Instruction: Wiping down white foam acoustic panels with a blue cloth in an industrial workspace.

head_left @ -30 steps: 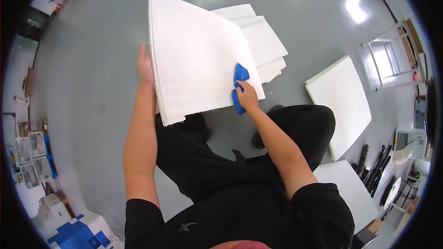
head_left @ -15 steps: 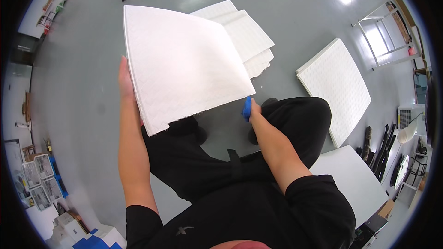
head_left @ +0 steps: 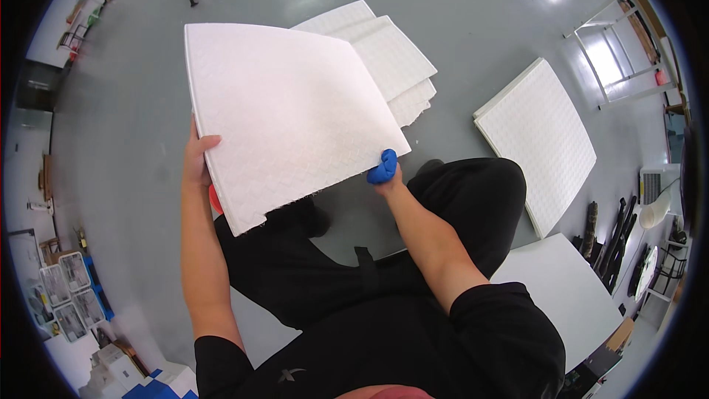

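Note:
A large white quilted pad (head_left: 288,118), thick like layered sheets, is held up tilted in front of me. Its lower edge is ragged and frayed. My left hand (head_left: 198,151) is closed on the pad's left edge, thumb lying on the upper face. At the lower right corner my right hand (head_left: 388,183) is closed round a lumpy blue thing (head_left: 382,167), which overlaps the pad's edge. Whether those fingers also pinch the pad is hidden. Part of a red round thing (head_left: 216,198) shows beneath the pad by my left wrist.
More white quilted sheets (head_left: 395,55) lie fanned on the grey floor (head_left: 125,125) behind the pad. Right of my knee is a neat stack of white quilted pads (head_left: 543,140). A white board (head_left: 554,295) is beside my right thigh. A metal frame (head_left: 620,52) stands far right; clear bins (head_left: 66,288) are left.
The pad has come lower and slightly left, toward me. My left thumb now shows on its face. My right hand has moved left, bringing the blue thing over the pad's lower edge.

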Available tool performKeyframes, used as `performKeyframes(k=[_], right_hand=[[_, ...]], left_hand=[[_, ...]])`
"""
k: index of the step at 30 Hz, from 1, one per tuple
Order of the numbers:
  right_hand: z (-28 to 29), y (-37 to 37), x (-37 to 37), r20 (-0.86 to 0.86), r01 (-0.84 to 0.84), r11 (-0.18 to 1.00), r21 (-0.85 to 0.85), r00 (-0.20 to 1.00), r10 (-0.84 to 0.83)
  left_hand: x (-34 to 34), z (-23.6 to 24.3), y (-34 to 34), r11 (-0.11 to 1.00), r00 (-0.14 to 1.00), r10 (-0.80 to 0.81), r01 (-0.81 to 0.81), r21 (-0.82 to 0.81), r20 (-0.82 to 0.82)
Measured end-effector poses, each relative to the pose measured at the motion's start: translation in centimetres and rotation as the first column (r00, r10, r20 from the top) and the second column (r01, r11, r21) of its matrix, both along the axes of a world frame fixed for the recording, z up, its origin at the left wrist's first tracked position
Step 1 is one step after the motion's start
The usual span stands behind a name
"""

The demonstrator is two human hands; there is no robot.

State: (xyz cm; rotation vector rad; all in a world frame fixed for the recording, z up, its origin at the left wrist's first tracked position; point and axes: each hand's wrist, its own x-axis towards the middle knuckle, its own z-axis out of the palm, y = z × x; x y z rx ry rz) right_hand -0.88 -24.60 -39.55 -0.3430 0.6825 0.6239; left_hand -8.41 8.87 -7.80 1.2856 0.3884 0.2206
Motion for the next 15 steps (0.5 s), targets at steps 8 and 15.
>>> performKeyframes(k=[8, 15], right_hand=[[1.3, -0.7, 5.4, 0.191, 0.099, 0.988, -0.115, 0.979, -0.075], [4.9, -3.1, 14.6, 0.17, 0.139, 0.964, -0.225, 0.98, -0.101]], left_hand=[[0.8, 0.6, -0.7, 1.0, 1.0, -0.019, 0.019, 0.005, -0.019], [7.8, -3.3, 0.5, 0.995, 0.999, -0.035, 0.033, -0.097, -0.016]])
